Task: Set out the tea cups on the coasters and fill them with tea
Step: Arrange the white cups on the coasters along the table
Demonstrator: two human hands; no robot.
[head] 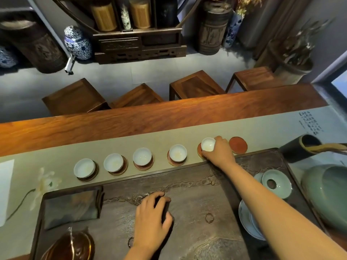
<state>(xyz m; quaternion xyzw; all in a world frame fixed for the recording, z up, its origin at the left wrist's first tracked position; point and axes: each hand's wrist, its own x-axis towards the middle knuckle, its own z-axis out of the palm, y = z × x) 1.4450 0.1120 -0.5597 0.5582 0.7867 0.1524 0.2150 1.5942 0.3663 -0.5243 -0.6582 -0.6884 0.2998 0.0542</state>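
Note:
Several small white tea cups stand in a row on round red coasters along the grey table runner (112,145); the leftmost cup (84,168) and the others hold no tea. My right hand (219,151) grips the fifth cup (208,144) by its rim, just over a coaster (200,150). One bare red coaster (238,145) lies to its right. My left hand (152,220) rests curled around a dark object on the dark stone tea tray (197,184). A glass pitcher of amber tea (71,246) stands at the tray's lower left.
A celadon gaiwan lid (276,183) and a white saucer (247,220) sit on the tray's right. A large celadon bowl (326,194) and a dark utensil holder (300,147) are further right. A folded dark cloth (71,209) lies at left. Wooden stools stand beyond the table.

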